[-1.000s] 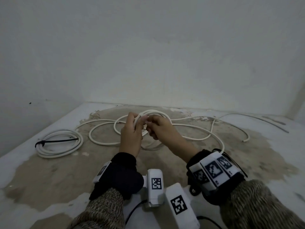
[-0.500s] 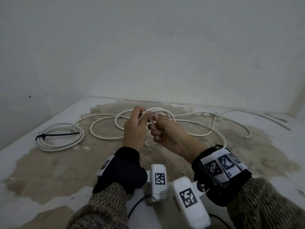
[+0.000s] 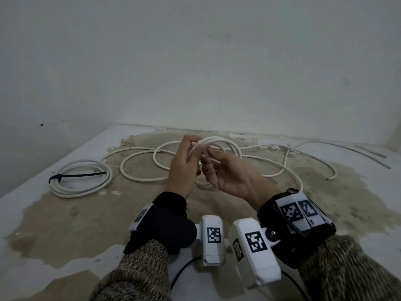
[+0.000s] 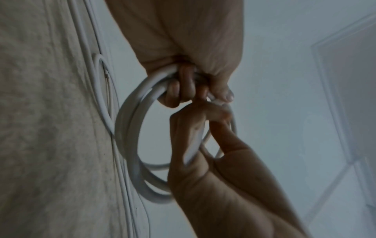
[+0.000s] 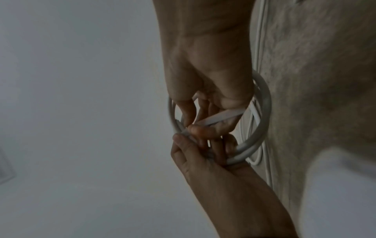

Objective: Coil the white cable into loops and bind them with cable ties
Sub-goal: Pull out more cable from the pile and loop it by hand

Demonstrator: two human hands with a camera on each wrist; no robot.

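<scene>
My left hand (image 3: pixel 192 148) holds a small coil of white cable (image 3: pixel 219 141) above the stained surface, its fingers (image 4: pixel 183 90) curled round the loops (image 4: pixel 130 128). My right hand (image 3: pixel 209 152) meets it from the right, palm turned up. Thumb and fingers of the right hand (image 5: pixel 193 127) pinch a thin flat white strip (image 5: pixel 219 117) at the coil (image 5: pixel 264 112); whether it is a cable tie I cannot tell. The rest of the cable (image 3: pixel 141 180) trails in wide loops on the surface behind my hands, with a free end (image 3: pixel 329 178) at the right.
A second white coil (image 3: pixel 76 194), bound with a black cable tie (image 3: pixel 78 175), lies at the left of the slab (image 3: pixel 65 224). Thin pale lines (image 3: pixel 368 153) run along the far right. Walls close the back and left sides.
My right hand has turned palm-up and its wrist has dropped. Both hands keep the coil raised at the same spot, a little closer to me.
</scene>
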